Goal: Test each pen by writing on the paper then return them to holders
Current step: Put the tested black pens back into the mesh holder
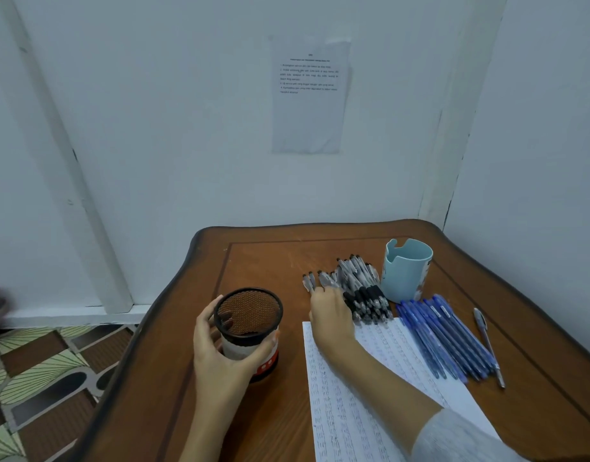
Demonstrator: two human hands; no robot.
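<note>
One mesh holder (250, 315), left of paper (340, 421), clasped by left grip (217, 351), likely steadied for refilling. Black pens (363, 295), beyond paper, covered by right grip (332, 313); closure cannot be told. Blue pens (443, 335) laid right of paper, seemingly sorted.

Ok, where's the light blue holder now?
In the head view, the light blue holder stands upright far right on the table, beside the black pen pile and behind the blue pens.

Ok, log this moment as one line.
left hand grips black mesh pen holder | right hand at pile of black-grip pens, grasp unclear | row of blue pens untouched
</note>
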